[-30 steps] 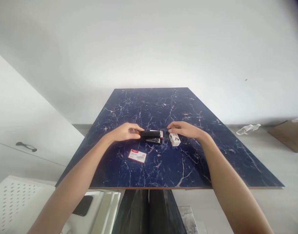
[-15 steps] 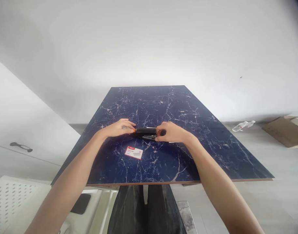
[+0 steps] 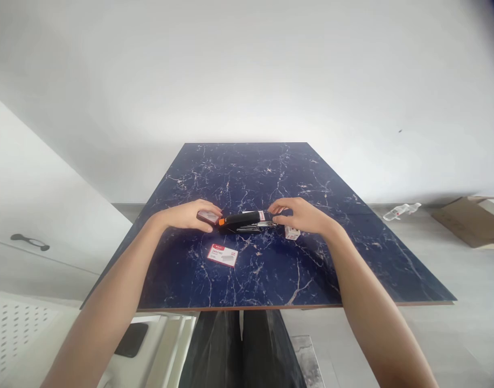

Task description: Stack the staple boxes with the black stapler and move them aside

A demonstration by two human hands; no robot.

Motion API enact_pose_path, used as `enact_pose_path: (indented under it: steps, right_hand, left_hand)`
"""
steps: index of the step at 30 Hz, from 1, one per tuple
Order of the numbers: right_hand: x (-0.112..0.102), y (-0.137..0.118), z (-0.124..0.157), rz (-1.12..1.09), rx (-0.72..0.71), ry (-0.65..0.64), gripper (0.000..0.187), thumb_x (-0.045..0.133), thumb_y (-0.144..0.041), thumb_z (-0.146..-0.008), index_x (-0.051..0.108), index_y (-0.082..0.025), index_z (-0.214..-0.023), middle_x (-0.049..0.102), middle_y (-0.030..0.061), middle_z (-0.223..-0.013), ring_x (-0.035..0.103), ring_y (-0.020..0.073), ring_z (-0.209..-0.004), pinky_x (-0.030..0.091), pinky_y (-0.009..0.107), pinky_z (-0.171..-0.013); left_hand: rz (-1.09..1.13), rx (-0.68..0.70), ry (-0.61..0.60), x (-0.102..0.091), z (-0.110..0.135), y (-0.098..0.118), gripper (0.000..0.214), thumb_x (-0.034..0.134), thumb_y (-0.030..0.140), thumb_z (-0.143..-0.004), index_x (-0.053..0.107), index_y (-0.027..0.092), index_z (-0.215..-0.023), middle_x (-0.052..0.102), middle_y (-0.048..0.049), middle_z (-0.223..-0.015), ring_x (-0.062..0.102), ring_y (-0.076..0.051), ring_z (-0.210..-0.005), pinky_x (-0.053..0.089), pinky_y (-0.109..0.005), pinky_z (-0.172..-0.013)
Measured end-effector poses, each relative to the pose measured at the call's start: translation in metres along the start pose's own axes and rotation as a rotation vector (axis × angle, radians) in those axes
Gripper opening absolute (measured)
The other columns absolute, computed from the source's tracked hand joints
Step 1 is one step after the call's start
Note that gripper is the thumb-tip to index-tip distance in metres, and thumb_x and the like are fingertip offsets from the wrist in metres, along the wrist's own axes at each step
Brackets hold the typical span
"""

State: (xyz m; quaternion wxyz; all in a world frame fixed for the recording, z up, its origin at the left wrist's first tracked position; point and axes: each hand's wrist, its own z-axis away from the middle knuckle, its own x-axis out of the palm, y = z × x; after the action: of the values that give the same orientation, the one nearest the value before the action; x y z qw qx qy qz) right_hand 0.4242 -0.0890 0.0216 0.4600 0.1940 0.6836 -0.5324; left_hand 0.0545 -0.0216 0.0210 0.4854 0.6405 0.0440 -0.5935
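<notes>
One black stapler [image 3: 242,221], mid-table on the blue marbled tabletop [image 3: 247,175], its metal slide [image 3: 266,223] jutting toward three o'clock. Around it we list at nine our left hand [image 3: 188,214], fingers curled by the orange end, grip impossible to tell, and at three our right hand [image 3: 301,214], thumb and forefinger parted beside the slide. We enter also one red-and-white staple box [image 3: 222,255], at seven.
</notes>
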Motion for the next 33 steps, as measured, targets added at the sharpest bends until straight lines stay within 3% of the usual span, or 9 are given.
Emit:
enact_pose_path:
  steps: [5, 10, 14, 19, 24, 26, 29, 31, 33]
  right_hand:
    - [0.013, -0.014, -0.001, 0.124, -0.043, -0.048, 0.062, 0.066, -0.039, -0.084, 0.054, -0.029, -0.144, 0.063, 0.0083, -0.139, 0.062, 0.0326, -0.119, 0.051, 0.047, -0.096]
    - [-0.002, 0.0, 0.016, 0.217, 0.154, -0.172, 0.09, 0.075, -0.057, -0.073, 0.044, -0.031, -0.154, 0.052, 0.0105, -0.152, 0.055, 0.0419, -0.13, 0.054, 0.051, -0.093]
    - [-0.012, 0.015, 0.02, 0.224, 0.236, -0.186, 0.077, 0.07, -0.054, -0.076, 0.052, -0.03, -0.148, 0.057, 0.009, -0.148, 0.061, 0.0386, -0.123, 0.055, 0.047, -0.09]
    - [-0.002, 0.015, 0.003, 0.242, 0.188, 0.029, 0.057, 0.061, -0.048, -0.085, 0.06, -0.025, -0.137, 0.064, 0.0102, -0.136, 0.064, 0.0341, -0.116, 0.052, 0.043, -0.092]
    - [-0.005, 0.023, 0.003, 0.147, 0.282, -0.01, 0.087, 0.067, -0.055, -0.082, 0.035, -0.024, -0.157, 0.068, 0.0137, -0.13, 0.07, 0.0334, -0.101, 0.056, 0.042, -0.081]
    - [-0.009, 0.026, 0.005, 0.115, 0.29, 0.003, 0.095, 0.067, -0.061, -0.081, 0.029, -0.023, -0.16, 0.065, 0.0152, -0.136, 0.069, 0.0357, -0.106, 0.056, 0.046, -0.084]
    - [-0.007, 0.016, 0.006, 0.125, 0.199, 0.227, 0.076, 0.063, -0.063, -0.085, 0.051, -0.022, -0.147, 0.061, 0.0154, -0.141, 0.059, 0.0405, -0.124, 0.05, 0.055, -0.099]
    - [0.0, -0.003, 0.003, 0.041, 0.113, 0.43, 0.056, 0.058, -0.058, -0.091, 0.062, -0.022, -0.134, 0.068, 0.0146, -0.129, 0.061, 0.0383, -0.12, 0.05, 0.056, -0.099]
    - [0.011, -0.027, 0.001, -0.165, 0.017, 0.481, 0.046, 0.052, -0.052, -0.097, 0.064, -0.023, -0.129, 0.073, 0.0125, -0.114, 0.068, 0.0316, -0.104, 0.056, 0.049, -0.088]
  left_hand:
    - [-0.098, -0.152, 0.077, -0.001, 0.001, -0.003, 0.049, 0.07, 0.046, -0.08, 0.069, 0.031, -0.127, 0.068, -0.007, -0.125, 0.066, -0.027, -0.102, 0.049, -0.032, -0.079]
    - [-0.037, -0.222, 0.053, 0.001, 0.003, 0.0, 0.067, 0.069, 0.057, -0.08, 0.059, 0.031, -0.14, 0.067, -0.0081, -0.121, 0.066, -0.022, -0.088, 0.046, -0.029, -0.069]
    - [-0.062, -0.18, -0.006, 0.002, 0.005, 0.007, 0.071, 0.072, 0.058, -0.076, 0.059, 0.031, -0.141, 0.066, -0.008, -0.119, 0.065, -0.022, -0.087, 0.044, -0.029, -0.068]
    - [-0.186, -0.157, -0.018, 0.008, 0.003, 0.019, 0.069, 0.07, 0.045, -0.078, 0.055, 0.033, -0.144, 0.064, -0.0066, -0.126, 0.065, -0.023, -0.095, 0.045, -0.029, -0.072]
    - [-0.224, -0.184, -0.032, 0.008, 0.007, 0.016, 0.075, 0.072, 0.044, -0.075, 0.053, 0.032, -0.146, 0.062, -0.0081, -0.13, 0.065, -0.027, -0.103, 0.047, -0.031, -0.075]
    - [-0.201, -0.167, 0.061, 0.005, 0.008, 0.012, 0.072, 0.073, 0.038, -0.075, 0.056, 0.03, -0.144, 0.062, -0.0096, -0.131, 0.064, -0.028, -0.107, 0.049, -0.033, -0.081]
    - [-0.072, -0.079, 0.326, 0.001, 0.008, 0.016, 0.068, 0.071, 0.033, -0.078, 0.055, 0.028, -0.144, 0.06, -0.0103, -0.136, 0.063, -0.028, -0.114, 0.052, -0.036, -0.088]
    - [0.041, 0.017, 0.454, 0.003, 0.008, 0.027, 0.065, 0.071, 0.034, -0.081, 0.055, 0.027, -0.143, 0.061, -0.0096, -0.138, 0.063, -0.028, -0.117, 0.054, -0.039, -0.094]
    - [0.115, 0.116, 0.496, 0.011, 0.007, 0.044, 0.058, 0.073, 0.035, -0.082, 0.059, 0.026, -0.138, 0.064, -0.0087, -0.136, 0.064, -0.027, -0.117, 0.053, -0.042, -0.1]
